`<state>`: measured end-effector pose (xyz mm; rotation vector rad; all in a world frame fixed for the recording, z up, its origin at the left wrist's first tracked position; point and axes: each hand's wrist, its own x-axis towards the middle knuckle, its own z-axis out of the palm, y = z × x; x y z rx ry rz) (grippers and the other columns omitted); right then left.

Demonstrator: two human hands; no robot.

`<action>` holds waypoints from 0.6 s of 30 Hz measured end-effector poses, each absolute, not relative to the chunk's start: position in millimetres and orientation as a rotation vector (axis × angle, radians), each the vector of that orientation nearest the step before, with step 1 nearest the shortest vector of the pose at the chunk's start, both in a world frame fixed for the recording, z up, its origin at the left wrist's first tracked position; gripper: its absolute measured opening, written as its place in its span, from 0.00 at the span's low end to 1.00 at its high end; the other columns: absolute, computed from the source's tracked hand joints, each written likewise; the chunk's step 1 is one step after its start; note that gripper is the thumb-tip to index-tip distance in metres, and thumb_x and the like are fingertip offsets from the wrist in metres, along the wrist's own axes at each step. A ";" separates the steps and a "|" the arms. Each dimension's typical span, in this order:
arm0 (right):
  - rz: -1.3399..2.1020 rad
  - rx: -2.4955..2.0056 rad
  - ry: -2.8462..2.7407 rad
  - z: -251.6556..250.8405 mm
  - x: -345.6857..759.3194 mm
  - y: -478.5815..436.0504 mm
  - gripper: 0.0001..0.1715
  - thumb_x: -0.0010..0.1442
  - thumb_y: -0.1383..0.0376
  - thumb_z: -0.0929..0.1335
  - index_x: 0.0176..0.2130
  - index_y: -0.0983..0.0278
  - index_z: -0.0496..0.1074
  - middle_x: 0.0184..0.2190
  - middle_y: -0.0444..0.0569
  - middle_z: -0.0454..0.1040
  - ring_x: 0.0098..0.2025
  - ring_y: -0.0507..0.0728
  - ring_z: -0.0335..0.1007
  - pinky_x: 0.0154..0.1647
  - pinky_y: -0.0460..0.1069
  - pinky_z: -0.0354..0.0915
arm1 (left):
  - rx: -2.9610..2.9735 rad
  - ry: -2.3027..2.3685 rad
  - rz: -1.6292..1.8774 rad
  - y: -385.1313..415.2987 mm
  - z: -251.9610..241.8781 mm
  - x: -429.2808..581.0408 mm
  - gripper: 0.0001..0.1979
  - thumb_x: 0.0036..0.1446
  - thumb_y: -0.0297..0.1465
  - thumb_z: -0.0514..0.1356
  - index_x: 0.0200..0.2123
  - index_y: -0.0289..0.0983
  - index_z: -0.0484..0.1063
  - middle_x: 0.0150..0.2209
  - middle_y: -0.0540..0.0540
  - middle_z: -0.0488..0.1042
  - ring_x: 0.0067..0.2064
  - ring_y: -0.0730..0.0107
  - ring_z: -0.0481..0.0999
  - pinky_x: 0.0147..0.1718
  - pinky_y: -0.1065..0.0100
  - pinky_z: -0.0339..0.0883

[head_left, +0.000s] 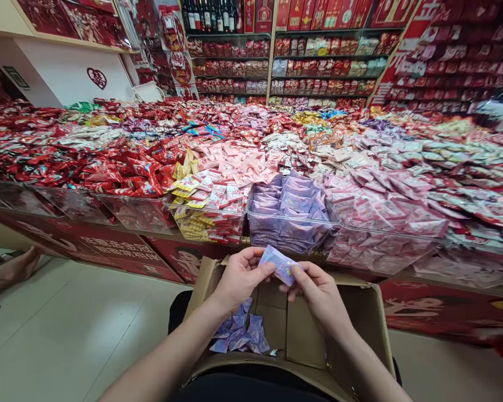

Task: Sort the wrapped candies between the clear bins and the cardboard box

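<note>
A small purple candy packet (281, 266) is stretched between both hands, above an open cardboard box (272, 318). My left hand (243, 276) pinches its left end between thumb and fingers. At the packet's right end, my right hand (316, 285) has its thumb on top and fingers beneath. Several similar purple packets (241, 332) lie loose in the left part of the box. Just beyond my hands, a clear bin (251, 215) holds purple packets (297, 195) packed in rows.
Left of the purple bin are yellow-and-red packets (207, 195); right of it, pink packets (385, 206). Candy bins cover the long counter. Shelves (272, 67) with red goods and bottles stand behind. A bare foot (25, 265) of another person shows over the tiled floor (92, 318) at left.
</note>
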<state>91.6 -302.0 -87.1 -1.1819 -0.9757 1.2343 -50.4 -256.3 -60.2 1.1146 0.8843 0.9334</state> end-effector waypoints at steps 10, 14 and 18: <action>0.636 -1.297 -1.673 -84.1 98.2 -302.9 0.22 0.53 0.61 0.65 0.49 0.61 0.64 0.42 0.53 0.68 0.39 0.54 0.65 0.34 0.47 0.64 | 1.772 0.973 0.626 -270.5 -68.1 -61.4 0.16 0.52 0.33 0.54 0.44 0.38 0.57 0.33 0.49 0.68 0.33 0.73 0.67 0.33 0.71 0.62; 0.631 -1.217 -1.874 -62.9 104.8 -302.2 0.20 0.55 0.63 0.63 0.49 0.60 0.64 0.43 0.52 0.70 0.43 0.55 0.66 0.43 0.50 0.63 | 1.971 0.914 0.507 -269.3 -52.2 -63.0 0.16 0.52 0.31 0.53 0.45 0.38 0.57 0.35 0.48 0.70 0.35 0.71 0.69 0.33 0.71 0.61; 0.482 -1.327 -1.786 -20.5 123.4 -278.2 0.10 0.56 0.61 0.62 0.35 0.62 0.70 0.31 0.49 0.74 0.32 0.53 0.68 0.33 0.46 0.64 | 2.091 0.927 0.723 -236.6 -15.2 -50.8 0.19 0.50 0.33 0.56 0.47 0.37 0.60 0.31 0.50 0.71 0.32 0.72 0.70 0.33 0.72 0.62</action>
